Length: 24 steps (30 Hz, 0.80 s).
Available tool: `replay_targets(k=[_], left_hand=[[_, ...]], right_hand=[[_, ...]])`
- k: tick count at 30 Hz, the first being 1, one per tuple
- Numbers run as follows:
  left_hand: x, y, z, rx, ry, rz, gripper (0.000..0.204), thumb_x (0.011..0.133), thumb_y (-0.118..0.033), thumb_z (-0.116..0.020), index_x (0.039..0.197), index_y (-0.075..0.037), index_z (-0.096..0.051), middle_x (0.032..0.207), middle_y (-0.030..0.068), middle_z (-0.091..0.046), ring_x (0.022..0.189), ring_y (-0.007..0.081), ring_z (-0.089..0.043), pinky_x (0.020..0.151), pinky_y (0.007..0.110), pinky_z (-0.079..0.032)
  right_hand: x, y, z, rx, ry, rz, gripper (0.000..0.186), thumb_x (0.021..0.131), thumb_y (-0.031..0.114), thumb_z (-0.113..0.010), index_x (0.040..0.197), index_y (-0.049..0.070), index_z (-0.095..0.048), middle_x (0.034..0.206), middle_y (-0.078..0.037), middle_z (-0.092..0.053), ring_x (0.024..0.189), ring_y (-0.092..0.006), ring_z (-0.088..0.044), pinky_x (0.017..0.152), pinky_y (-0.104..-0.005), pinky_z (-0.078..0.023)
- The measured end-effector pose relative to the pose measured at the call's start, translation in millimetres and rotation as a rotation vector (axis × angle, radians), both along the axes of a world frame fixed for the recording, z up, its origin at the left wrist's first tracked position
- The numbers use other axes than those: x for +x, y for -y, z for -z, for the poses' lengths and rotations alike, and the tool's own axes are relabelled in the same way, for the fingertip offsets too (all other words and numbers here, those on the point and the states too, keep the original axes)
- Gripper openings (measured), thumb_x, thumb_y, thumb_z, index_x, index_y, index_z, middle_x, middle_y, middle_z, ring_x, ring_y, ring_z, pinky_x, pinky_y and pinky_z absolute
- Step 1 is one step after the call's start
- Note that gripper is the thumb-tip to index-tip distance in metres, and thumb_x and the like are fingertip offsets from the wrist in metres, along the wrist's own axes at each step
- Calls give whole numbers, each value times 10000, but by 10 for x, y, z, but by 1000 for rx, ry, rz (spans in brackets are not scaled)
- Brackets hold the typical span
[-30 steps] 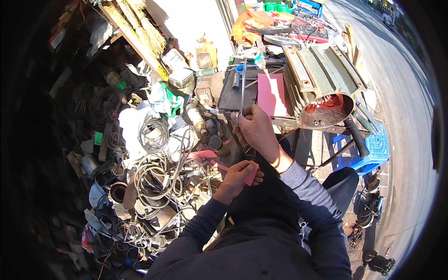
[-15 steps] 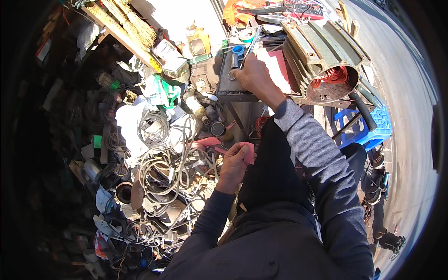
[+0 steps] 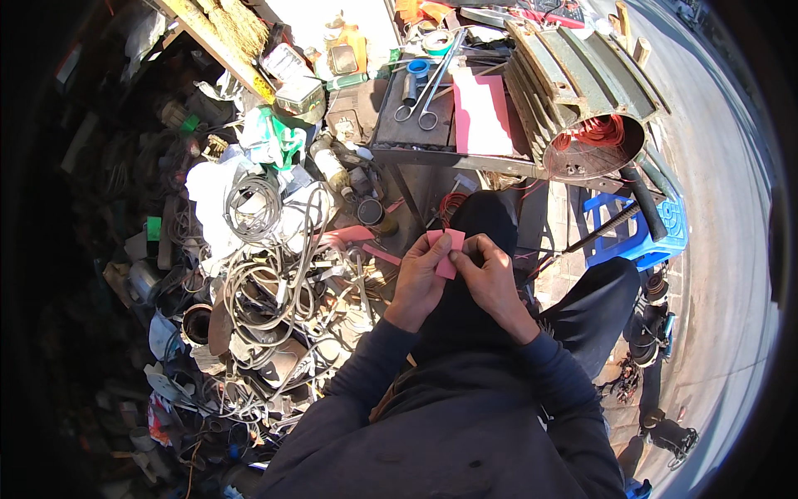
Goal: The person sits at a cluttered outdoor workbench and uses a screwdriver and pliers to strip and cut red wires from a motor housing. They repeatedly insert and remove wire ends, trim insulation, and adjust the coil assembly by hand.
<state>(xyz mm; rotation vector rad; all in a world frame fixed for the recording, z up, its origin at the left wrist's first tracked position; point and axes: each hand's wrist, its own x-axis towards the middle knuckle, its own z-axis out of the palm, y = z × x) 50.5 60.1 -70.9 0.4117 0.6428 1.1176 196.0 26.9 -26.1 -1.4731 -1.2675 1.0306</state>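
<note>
Above my lap, a small pink piece of paper or thin card (image 3: 446, 264) is pinched between my two hands. My left hand (image 3: 420, 279) grips it from the left with the thumb on top. From the right, my right hand (image 3: 493, 279) pinches its edge, fingers curled. Ahead of the hands, long scissors (image 3: 432, 87) lie on the dark workbench (image 3: 397, 133), handles toward me. A larger pink sheet (image 3: 482, 116) lies to their right. Beside the scissors is a dark cylinder (image 3: 410, 88) near a blue ring-shaped cap (image 3: 418, 68).
A finned metal motor housing (image 3: 582, 75) with red wire inside stands at the bench's right. Below it is a blue plastic stool (image 3: 648, 229). Coiled cables (image 3: 266, 291) and mixed scrap pile up on my left. Pink strips (image 3: 353, 234) lie near the pile.
My right hand has let go of the scissors on the bench and come back to my lap. It now holds the pink piece together with my left hand.
</note>
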Motion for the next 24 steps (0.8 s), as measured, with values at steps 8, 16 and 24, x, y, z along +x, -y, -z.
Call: replay_targets(k=[8,16,24], left_hand=[[-249,-48,-191,57,-55,-26,285,1080,-266,-609,1232,-33,-673,1050,43,-723,915,153,-686,839,321,-570],[-336,-1,-315,61,-157,-131,275,1088,-254,-591,1230,-41,-692,1041,29,-714,912,136,-659,819,303,-543],[-417,-79,-408,131,-135,-135,277,1097,-229,-579,1237,-25,-704,1082,9,-716,909,73,-628,816,226,-519]], right_hand=[[166,-532,-581,306,55,-10,149,978,121,-674,934,-9,-616,723,-136,-642,642,-180,-601,634,-347,-507],[10,-1988,-1095,280,496,70,288,938,234,-680,1002,-46,-695,861,-250,-731,848,-390,-741,753,-453,-558],[235,-2197,-785,299,656,106,315,902,266,-628,998,-25,-699,931,-289,-723,917,-454,-721,815,-515,-563]])
